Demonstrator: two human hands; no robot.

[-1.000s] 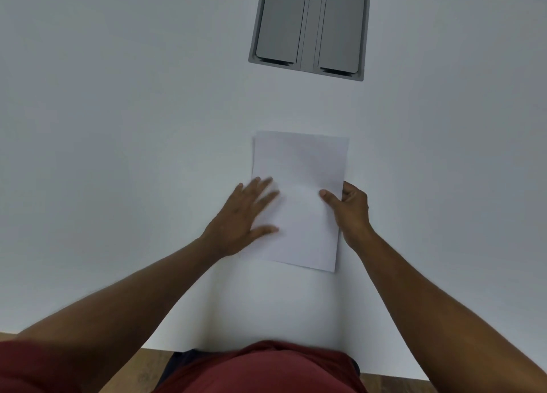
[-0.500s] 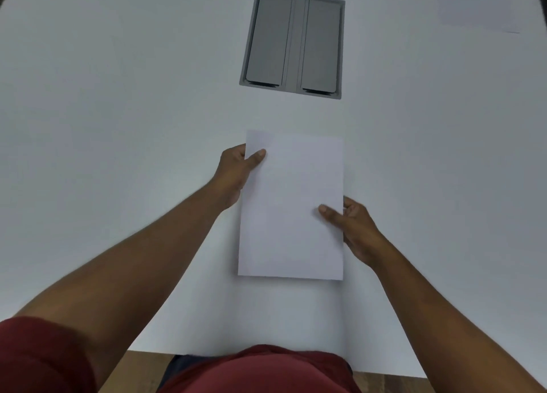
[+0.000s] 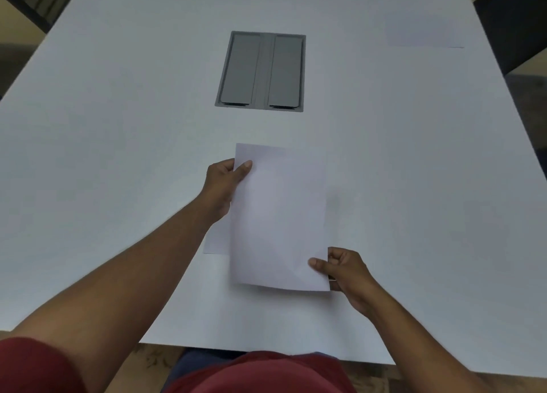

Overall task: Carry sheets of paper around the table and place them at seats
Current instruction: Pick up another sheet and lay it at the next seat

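head view: sheets of paper [image 3: 281, 215] at frame centre, lifted off the white bench [image 3: 118, 155]. left hand [image 3: 223, 185] pinches the upper left edge; right hand [image 3: 346, 274] pinches the lower right corner. one sheet [image 3: 216, 240] lies flat beneath at left. grey hatch [image 3: 262, 71] above centre; another sheet [image 3: 426, 34] upper right.

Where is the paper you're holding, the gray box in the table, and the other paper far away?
held paper [image 3: 281, 215], head view, sheet's middle.
gray box [image 3: 262, 71], head view, its center strip.
far paper [image 3: 426, 32], head view, sheet's middle.
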